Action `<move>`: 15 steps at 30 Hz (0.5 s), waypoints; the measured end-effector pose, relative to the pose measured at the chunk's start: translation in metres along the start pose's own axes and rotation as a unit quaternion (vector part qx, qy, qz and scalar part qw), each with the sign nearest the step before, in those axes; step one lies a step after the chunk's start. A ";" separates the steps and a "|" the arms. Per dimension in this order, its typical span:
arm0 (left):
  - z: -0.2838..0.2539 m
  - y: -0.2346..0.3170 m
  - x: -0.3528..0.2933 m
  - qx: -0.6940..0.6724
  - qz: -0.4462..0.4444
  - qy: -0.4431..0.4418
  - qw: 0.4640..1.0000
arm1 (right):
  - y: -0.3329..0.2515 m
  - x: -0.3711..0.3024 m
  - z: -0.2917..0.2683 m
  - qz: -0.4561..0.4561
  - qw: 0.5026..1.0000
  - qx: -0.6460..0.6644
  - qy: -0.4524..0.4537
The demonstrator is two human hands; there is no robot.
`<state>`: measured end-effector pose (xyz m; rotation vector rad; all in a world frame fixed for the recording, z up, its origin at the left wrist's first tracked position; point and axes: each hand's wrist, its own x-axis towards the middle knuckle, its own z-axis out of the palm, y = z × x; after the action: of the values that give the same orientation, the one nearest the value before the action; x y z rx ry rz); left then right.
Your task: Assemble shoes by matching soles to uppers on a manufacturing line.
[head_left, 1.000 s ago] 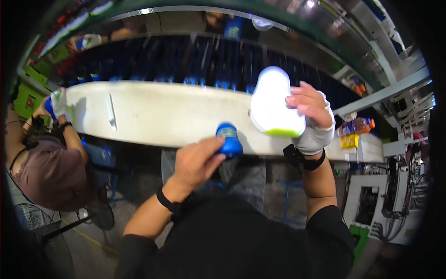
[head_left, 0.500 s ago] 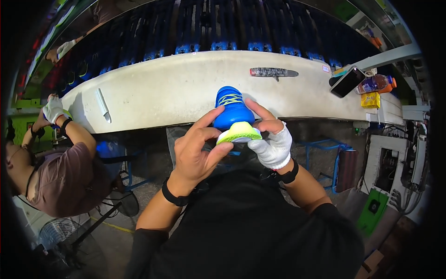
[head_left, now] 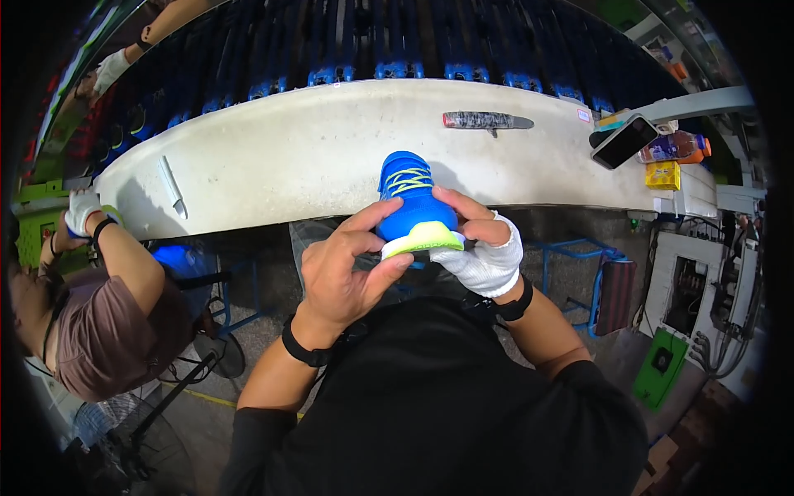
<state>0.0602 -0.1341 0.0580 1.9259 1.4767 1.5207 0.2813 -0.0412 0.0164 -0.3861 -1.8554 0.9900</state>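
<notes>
Between my two hands is a blue sneaker with yellow-green laces and a yellow-green and white sole at the toe. The toe end faces me; the heel end points toward the white table. My bare left hand is closed on the shoe's left side, thumb against the sole edge and fingers on the upper. My right hand, in a white glove with bare fingertips showing, grips the right side. The glove's thumb presses near the sole. A black band circles each wrist.
On the white table lie a dark-handled tool and a white strip-like tool. A phone on a stand, a bottle and a yellow box are at right. At left sits a co-worker; behind the table runs a conveyor.
The shoe has tilted a little in my hands, so more of its laced top shows and less of the sole's underside. My grip stays on both sides.
</notes>
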 end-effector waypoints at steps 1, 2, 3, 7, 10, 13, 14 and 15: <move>0.001 -0.003 -0.003 -0.002 -0.001 -0.003 1.000 | 0.001 0.002 0.000 0.000 1.000 0.006 -0.010; 0.002 -0.007 -0.008 -0.030 -0.011 0.015 0.999 | 0.002 0.003 0.002 0.000 1.000 0.012 -0.020; 0.003 -0.009 -0.012 -0.058 -0.022 0.033 0.998 | 0.004 0.002 0.005 0.002 1.000 0.011 -0.017; -0.006 -0.018 -0.021 -0.058 -0.022 0.039 0.997 | 0.008 0.005 0.020 0.008 0.999 0.042 0.013; -0.021 -0.017 -0.014 -0.085 -0.022 0.039 0.995 | 0.010 0.011 0.032 -0.016 0.999 -0.005 0.045; -0.053 -0.015 -0.005 0.173 0.099 -0.095 0.975 | 0.004 0.018 0.036 -0.024 0.998 -0.057 -0.006; -0.065 -0.012 -0.003 0.178 0.099 -0.102 0.974 | -0.002 0.020 0.037 -0.023 0.998 -0.051 0.000; -0.078 -0.005 0.005 0.198 0.107 -0.128 0.966 | -0.009 0.025 0.036 -0.008 0.997 -0.070 -0.021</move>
<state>-0.0087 -0.1554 0.0888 2.4725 1.5873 1.0496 0.2397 -0.0473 0.0309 -0.4372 -1.9693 0.8648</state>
